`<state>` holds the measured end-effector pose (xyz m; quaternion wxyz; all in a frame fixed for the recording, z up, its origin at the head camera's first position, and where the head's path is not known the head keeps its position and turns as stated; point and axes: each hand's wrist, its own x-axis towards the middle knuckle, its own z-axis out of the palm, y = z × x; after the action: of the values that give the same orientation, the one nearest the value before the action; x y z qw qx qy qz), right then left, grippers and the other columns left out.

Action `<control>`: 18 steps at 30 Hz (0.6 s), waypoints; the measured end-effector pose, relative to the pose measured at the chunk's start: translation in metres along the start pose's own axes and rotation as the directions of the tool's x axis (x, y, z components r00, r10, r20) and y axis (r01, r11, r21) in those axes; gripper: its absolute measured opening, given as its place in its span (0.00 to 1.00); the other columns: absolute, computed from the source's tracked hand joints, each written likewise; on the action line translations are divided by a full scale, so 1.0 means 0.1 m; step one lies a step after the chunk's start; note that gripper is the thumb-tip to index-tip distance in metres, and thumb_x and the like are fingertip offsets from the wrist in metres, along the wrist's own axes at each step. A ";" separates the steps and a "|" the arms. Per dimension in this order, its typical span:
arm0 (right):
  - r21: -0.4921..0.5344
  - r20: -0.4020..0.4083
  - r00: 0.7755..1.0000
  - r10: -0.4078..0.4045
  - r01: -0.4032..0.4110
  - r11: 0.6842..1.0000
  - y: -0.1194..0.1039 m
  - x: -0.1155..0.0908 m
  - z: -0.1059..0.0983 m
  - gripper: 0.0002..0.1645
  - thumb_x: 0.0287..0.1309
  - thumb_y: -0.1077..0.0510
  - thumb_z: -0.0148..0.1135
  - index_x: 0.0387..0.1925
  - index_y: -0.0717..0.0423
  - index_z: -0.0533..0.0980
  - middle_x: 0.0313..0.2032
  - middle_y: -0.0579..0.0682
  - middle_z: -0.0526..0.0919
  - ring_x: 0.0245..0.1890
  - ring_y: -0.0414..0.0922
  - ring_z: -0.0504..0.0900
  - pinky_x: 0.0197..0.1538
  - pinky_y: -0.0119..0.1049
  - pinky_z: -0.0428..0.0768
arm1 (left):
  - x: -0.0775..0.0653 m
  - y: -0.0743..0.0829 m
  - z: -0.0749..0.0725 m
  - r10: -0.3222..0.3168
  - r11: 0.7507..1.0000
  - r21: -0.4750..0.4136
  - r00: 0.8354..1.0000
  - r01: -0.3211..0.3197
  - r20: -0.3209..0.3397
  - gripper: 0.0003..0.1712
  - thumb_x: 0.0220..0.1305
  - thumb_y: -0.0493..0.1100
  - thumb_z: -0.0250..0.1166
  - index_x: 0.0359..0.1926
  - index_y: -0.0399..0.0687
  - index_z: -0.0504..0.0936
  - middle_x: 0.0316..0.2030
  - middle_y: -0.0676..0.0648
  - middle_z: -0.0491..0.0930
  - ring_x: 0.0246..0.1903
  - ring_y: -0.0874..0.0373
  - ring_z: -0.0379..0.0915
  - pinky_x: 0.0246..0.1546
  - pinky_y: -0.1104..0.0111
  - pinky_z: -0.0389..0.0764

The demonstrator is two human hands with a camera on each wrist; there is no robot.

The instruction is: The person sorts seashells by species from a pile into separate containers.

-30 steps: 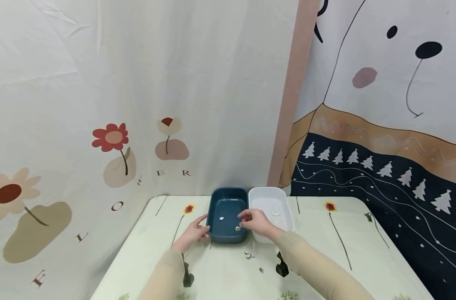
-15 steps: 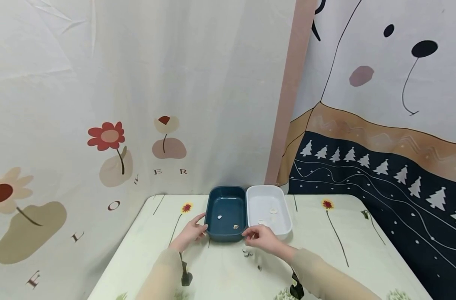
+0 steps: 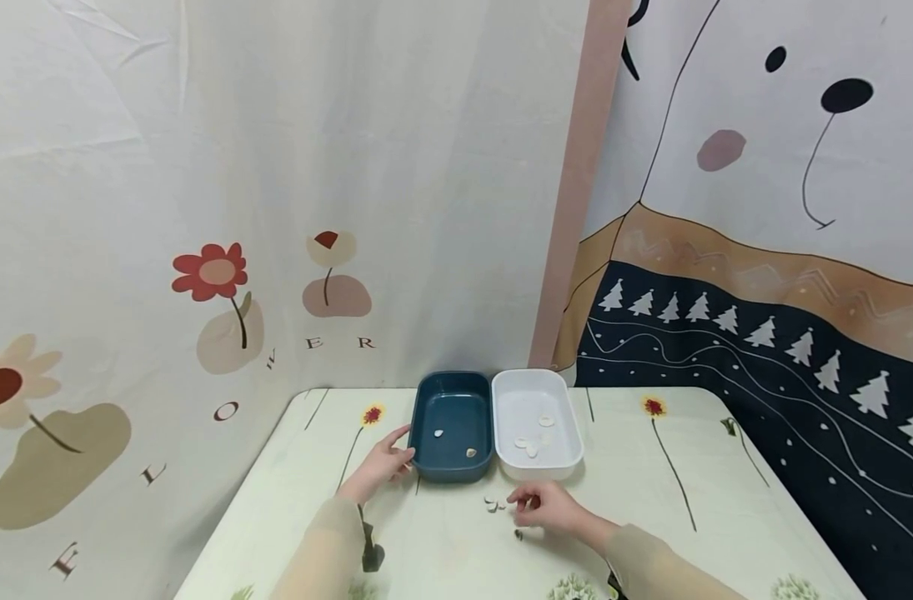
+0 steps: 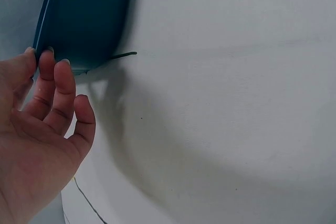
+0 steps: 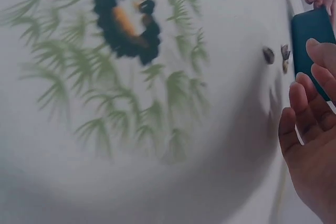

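Note:
My left hand point(image 3: 381, 463) pinches the left rim of a dark blue rectangular dish point(image 3: 453, 475); in the left wrist view the thumb and fingertips point(image 4: 49, 56) lie on either side of its edge. Two small shell-like pieces, one white point(image 3: 438, 433) and one yellowish point(image 3: 471, 452), lie inside that dish. My right hand point(image 3: 549, 507) hovers low over the table with bent, loose fingers and nothing visible between them. Right beside its fingertips lie a few small grey-white shell-like pieces point(image 3: 491, 505) and a darker one point(image 3: 519, 534), seen in the right wrist view too.
A white rectangular dish point(image 3: 539, 472) stands against the blue dish's right side, with several pale flat pieces point(image 3: 546, 421) inside. The table point(image 3: 696, 467) bears a cloth printed with flowers. Behind it hangs a printed curtain point(image 3: 441, 208).
My right hand has moved from over the blue dish toward me, down to the small pieces on the table. More pale pieces now show in the white dish. My left hand keeps its place.

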<state>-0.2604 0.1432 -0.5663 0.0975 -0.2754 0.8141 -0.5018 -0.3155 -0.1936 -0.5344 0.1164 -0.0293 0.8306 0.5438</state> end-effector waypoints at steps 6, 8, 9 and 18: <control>0.011 0.020 0.997 0.077 -0.077 0.997 0.10 -0.11 0.02 0.18 0.45 0.64 0.73 0.41 0.65 0.82 0.30 0.46 0.81 0.26 0.34 0.73 0.32 0.28 0.72 | 0.00 0.00 0.00 -0.014 1.000 0.000 1.000 0.014 -0.005 0.32 0.70 0.41 0.58 0.72 0.46 0.59 0.33 0.40 0.79 0.30 0.50 0.75 0.32 0.62 0.72; 0.036 0.021 0.995 0.097 -0.098 0.995 0.11 -0.15 0.03 0.19 0.45 0.64 0.73 0.42 0.64 0.82 0.31 0.46 0.81 0.27 0.35 0.72 0.32 0.28 0.71 | 0.00 0.01 0.00 -0.016 1.000 -0.002 1.000 0.016 -0.005 0.32 0.70 0.41 0.58 0.73 0.47 0.59 0.33 0.40 0.79 0.31 0.49 0.75 0.32 0.62 0.72; 0.039 0.018 0.995 0.097 -0.098 0.994 0.11 -0.16 0.04 0.20 0.44 0.64 0.74 0.42 0.64 0.82 0.31 0.47 0.81 0.27 0.35 0.72 0.32 0.28 0.71 | 0.00 0.00 0.00 -0.015 1.000 -0.003 1.000 0.015 -0.004 0.33 0.71 0.41 0.58 0.73 0.47 0.59 0.33 0.40 0.79 0.31 0.49 0.75 0.33 0.62 0.72; -0.033 0.028 0.997 0.066 -0.065 0.997 0.14 -0.18 0.10 0.22 0.42 0.63 0.75 0.45 0.58 0.83 0.32 0.43 0.77 0.28 0.34 0.71 0.34 0.29 0.72 | 0.01 -0.01 -0.01 -0.024 1.000 0.000 1.000 0.024 0.002 0.33 0.71 0.43 0.58 0.73 0.48 0.59 0.35 0.40 0.79 0.33 0.48 0.75 0.34 0.62 0.72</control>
<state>-0.2461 0.1503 -0.5853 0.1215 -0.2573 0.8291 -0.4813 -0.3165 -0.1949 -0.5346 0.1238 -0.0389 0.8301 0.5423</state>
